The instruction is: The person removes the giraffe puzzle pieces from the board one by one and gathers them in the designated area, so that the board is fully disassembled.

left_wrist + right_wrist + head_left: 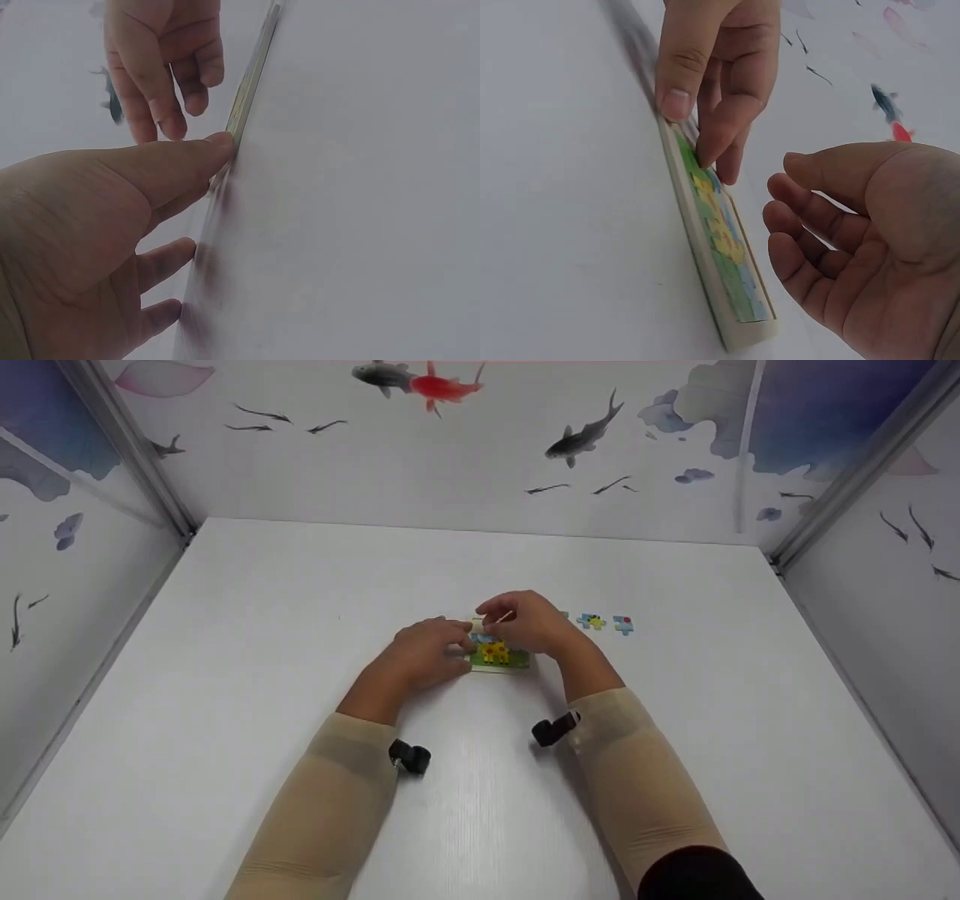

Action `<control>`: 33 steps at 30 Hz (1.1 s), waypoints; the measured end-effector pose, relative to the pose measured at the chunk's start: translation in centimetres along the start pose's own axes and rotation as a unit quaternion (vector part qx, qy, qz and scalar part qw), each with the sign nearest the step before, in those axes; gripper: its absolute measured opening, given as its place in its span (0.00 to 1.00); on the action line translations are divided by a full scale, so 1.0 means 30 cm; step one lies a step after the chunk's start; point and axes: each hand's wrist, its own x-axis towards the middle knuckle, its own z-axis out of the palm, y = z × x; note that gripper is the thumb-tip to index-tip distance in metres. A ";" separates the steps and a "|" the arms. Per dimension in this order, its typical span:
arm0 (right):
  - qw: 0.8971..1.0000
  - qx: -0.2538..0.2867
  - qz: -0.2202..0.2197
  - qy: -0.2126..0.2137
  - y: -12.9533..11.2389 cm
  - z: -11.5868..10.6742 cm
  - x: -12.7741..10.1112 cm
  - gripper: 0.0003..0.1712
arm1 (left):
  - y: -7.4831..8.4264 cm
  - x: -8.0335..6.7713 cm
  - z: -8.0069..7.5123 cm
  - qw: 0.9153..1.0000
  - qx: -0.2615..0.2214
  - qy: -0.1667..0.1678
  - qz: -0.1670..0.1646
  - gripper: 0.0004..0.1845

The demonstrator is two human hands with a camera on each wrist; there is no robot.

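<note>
A small puzzle board point(499, 670) with a pale rim lies on the table; its fitted pieces show a yellow animal on green grass. My left hand point(427, 651) grips the board at its left end, thumb on the near rim and a bent finger reaching over the pieces point(718, 225). Above the board's far right part hovers my right hand point(527, 622), its fingers loosely curled, with nothing seen between them in the right wrist view. It covers part of the board in the head view.
Right of the board lie loose jigsaw pieces: a blue and yellow one point(592, 621), a blue one with a red spot point(623, 624), and another partly hidden by my right hand. Walls with painted fish point(585, 435) stand behind and beside the white table point(262, 607).
</note>
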 end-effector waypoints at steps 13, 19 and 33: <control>0.999 -0.034 -0.008 -0.038 0.037 0.044 0.008 0.22 | -0.014 -0.005 -0.008 1.000 -0.014 -0.010 0.013 0.15; 0.998 -0.048 -0.002 -0.040 0.027 0.055 0.006 0.22 | -0.019 -0.010 -0.010 0.999 -0.026 -0.006 0.017 0.14; 0.997 -0.061 0.015 -0.043 0.017 0.063 0.013 0.24 | -0.015 -0.015 -0.010 0.999 -0.039 0.002 0.017 0.08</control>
